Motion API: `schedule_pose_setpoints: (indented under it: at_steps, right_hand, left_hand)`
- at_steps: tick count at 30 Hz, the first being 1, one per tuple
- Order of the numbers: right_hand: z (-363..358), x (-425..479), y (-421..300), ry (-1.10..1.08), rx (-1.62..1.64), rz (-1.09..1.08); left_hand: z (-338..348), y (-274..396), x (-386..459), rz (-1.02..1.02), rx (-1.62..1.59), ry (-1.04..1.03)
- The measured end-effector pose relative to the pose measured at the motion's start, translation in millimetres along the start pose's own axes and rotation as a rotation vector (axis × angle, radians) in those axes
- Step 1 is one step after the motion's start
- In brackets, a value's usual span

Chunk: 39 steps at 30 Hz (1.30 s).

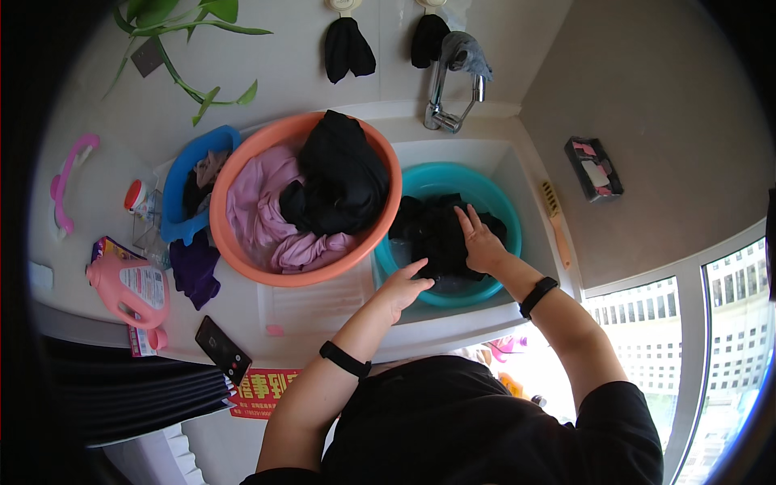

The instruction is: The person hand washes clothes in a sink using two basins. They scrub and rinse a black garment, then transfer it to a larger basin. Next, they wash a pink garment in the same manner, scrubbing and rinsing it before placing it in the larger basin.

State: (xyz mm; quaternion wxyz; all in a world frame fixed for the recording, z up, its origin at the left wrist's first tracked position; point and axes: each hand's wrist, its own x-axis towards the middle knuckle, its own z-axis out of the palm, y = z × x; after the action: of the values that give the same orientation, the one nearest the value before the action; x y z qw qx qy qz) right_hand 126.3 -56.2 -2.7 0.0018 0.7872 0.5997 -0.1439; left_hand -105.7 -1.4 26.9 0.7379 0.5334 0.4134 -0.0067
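A teal plastic basin (511, 212) stands in the laundry sink, holding wet black cloth (439, 233) and some water. My right hand (482, 242) rests on the cloth's right part, fingers spread and pointing away from me. Over the basin's near left rim is my left hand (403, 288), with its fingers apart and nothing in them. To the left, an orange plastic basin (242, 264) contains a black garment (345, 176) heaped over a pink-purple garment (264, 188). The black garment partly overlaps that basin's far rim.
A chrome faucet (445, 118) with a grey cloth rises behind the sink. A wooden-handled brush (556, 224) lies along the right edge. Leftward are a blue basin (176, 188) of clothes, purple cloth (195, 273), a pink detergent jug (130, 288) and a smartphone (223, 350) at the counter's front edge.
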Motion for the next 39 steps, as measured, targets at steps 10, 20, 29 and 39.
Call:
schedule_pose_setpoints:
  at_steps: [10,20,29,39]
  right_hand:
    - [51,20,-45,-0.6,0.002,-0.415]
    - [75,58,-44,-0.77,-0.159,-0.4]
    - [109,86,-48,-0.723,-0.184,-0.238]
    - [114,93,-44,-0.332,0.034,-0.252]
  left_hand:
    - [-2,-37,-5,0.02,0.045,-0.081]
    - [-10,-36,-8,-0.103,-0.006,-0.089]
    - [-11,-33,-8,-0.126,0.017,-0.073]
    - [-13,-25,-13,0.028,-0.004,-0.068]
